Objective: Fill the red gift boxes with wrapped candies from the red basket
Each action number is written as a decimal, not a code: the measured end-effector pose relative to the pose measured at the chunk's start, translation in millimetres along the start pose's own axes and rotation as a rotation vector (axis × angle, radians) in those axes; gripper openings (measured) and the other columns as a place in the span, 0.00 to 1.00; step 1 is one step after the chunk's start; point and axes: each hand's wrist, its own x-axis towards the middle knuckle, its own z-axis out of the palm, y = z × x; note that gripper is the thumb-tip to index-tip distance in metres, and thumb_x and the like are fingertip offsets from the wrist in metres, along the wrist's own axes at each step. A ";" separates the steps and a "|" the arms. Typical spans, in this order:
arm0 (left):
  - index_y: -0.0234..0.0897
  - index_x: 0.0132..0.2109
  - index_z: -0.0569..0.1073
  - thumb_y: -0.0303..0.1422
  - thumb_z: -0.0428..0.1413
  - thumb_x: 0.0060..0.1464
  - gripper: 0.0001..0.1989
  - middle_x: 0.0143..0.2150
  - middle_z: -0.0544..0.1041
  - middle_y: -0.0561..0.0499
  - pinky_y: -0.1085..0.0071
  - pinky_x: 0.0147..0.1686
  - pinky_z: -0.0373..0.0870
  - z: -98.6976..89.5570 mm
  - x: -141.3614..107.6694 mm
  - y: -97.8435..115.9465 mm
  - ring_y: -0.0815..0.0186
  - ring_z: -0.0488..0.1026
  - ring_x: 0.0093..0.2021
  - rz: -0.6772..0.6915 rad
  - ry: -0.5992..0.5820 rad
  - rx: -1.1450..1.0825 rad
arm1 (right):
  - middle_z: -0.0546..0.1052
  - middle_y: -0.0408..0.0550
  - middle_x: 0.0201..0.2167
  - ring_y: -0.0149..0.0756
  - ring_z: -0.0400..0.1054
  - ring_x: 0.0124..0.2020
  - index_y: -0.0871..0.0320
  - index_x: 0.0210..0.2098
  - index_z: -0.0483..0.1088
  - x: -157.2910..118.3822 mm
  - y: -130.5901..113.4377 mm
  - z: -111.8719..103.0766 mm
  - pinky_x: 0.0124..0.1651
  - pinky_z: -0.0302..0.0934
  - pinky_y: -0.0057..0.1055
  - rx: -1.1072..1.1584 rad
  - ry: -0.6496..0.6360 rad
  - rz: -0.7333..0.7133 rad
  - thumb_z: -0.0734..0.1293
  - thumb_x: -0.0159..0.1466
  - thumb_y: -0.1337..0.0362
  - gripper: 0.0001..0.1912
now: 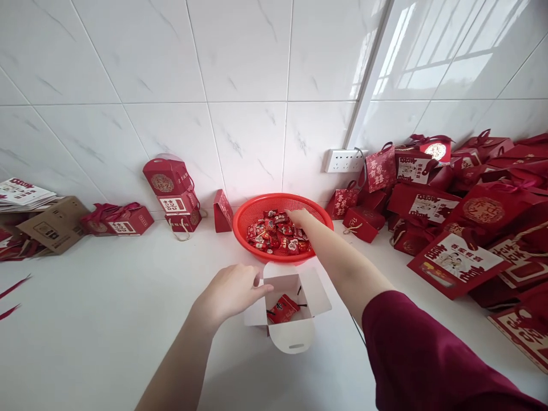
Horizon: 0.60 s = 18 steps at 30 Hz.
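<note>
An open gift box (289,335) with a white inside stands on the white table, its flaps spread outward. Inside it lies a red wrapped packet (283,309), and the ends of dark cords poke through the walls. At the box's back left corner is my left hand (234,290), thumb over the rim and fingers curled beside it. Behind the box, a red plastic basket (245,242) holds many small red-wrapped candies (278,235). My right hand (301,219) reaches down into the basket's right side; its fingertips are hidden among the candies.
Red gift boxes (483,211) are heaped along the right. Stacked boxes (173,188), a small red box (223,211) and a ribboned box (124,220) stand along the wall. A cardboard carton (55,225) sits far left. A power strip (343,161) is mounted behind.
</note>
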 end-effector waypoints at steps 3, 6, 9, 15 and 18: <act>0.41 0.34 0.74 0.51 0.50 0.59 0.20 0.26 0.73 0.49 0.69 0.25 0.54 -4.9 -3.6 1.2 0.59 0.70 0.27 -0.018 0.013 0.013 | 0.72 0.53 0.54 0.42 0.71 0.50 0.59 0.56 0.68 1.7 0.8 -4.5 0.51 0.69 0.45 -0.023 -0.002 0.005 0.67 0.69 0.58 0.18; 0.41 0.34 0.74 0.52 0.49 0.59 0.21 0.27 0.74 0.49 0.69 0.25 0.56 -9.3 -7.2 2.8 0.58 0.71 0.30 -0.043 0.001 0.027 | 0.73 0.52 0.53 0.42 0.71 0.50 0.59 0.54 0.69 -4.4 4.3 -13.4 0.51 0.69 0.45 -0.012 0.044 -0.005 0.67 0.69 0.59 0.17; 0.42 0.35 0.73 0.53 0.48 0.59 0.21 0.30 0.76 0.49 0.70 0.25 0.57 -13.4 -10.5 1.8 0.58 0.72 0.31 -0.051 -0.006 0.002 | 0.73 0.55 0.53 0.45 0.70 0.52 0.61 0.52 0.71 -29.5 8.6 -19.4 0.54 0.66 0.46 0.046 0.173 -0.022 0.67 0.68 0.62 0.14; 0.43 0.39 0.74 0.54 0.54 0.55 0.20 0.33 0.77 0.51 0.70 0.26 0.60 -19.2 -7.7 -0.7 0.60 0.73 0.31 -0.032 0.053 -0.027 | 0.77 0.49 0.45 0.40 0.73 0.45 0.55 0.64 0.57 -132.5 1.4 -11.8 0.47 0.68 0.37 0.496 0.444 -0.123 0.69 0.66 0.57 0.31; 0.44 0.46 0.76 0.54 0.60 0.48 0.24 0.38 0.78 0.50 0.69 0.30 0.65 -15.6 -0.2 8.7 0.59 0.74 0.36 0.087 0.154 -0.148 | 0.77 0.49 0.45 0.42 0.73 0.47 0.53 0.62 0.60 -179.6 -11.2 -7.5 0.48 0.70 0.40 1.051 0.336 -0.404 0.73 0.62 0.55 0.32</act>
